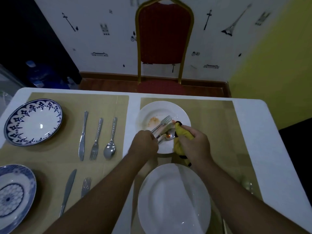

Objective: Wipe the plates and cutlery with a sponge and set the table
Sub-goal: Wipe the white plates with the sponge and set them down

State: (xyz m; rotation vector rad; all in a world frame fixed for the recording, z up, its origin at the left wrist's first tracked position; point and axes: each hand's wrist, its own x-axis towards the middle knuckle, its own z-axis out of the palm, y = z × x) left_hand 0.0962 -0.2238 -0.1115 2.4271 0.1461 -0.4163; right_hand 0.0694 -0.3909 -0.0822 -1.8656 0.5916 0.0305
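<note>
A white plate [152, 110] with an orange food smear sits on the right placemat. Over it my left hand [143, 146] grips the handles of a bundle of cutlery [163, 126]: a fork, a knife and a spoon with a red spot in its bowl. My right hand [194, 144] is closed on a yellow cloth sponge [181, 133] that touches the cutlery's right side. A clean white plate [173, 200] lies nearer to me, between my forearms.
On the left placemat [101, 105] lie a blue-patterned plate [33, 121] with knife, fork and spoon [109, 147] beside it, and a second blue plate [15, 196] with a knife and fork. A red chair [164, 32] stands past the table's far edge.
</note>
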